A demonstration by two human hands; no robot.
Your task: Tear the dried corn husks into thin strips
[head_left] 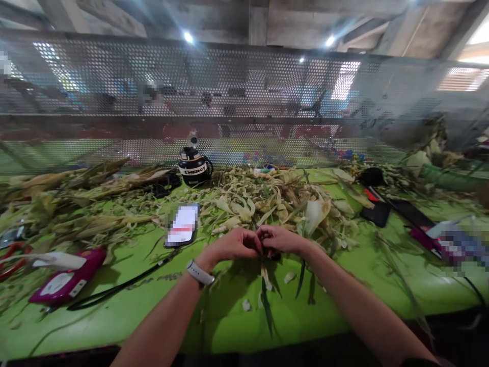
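My left hand (240, 244), with a white watch band on its wrist, meets my right hand (280, 240) over the middle of the green table (229, 326). Fingers of both hands are pinched together on a narrow strip of husk (265, 278). Its pale upper part hangs below the fingertips, and a dark green blade (267, 308) trails down from it. Some small dark thing shows under the right fingers, too hidden to name. Just beyond the hands lies a heap of dry, pale green husks (263, 196).
Long dried husks (76, 188) cover the left back. A black "ENERGY" jar (194, 168) stands before a perforated metal screen (244, 92). A phone (182, 224), a magenta device (71, 278) with a black cable, and a black pouch (376, 213) also lie on the table.
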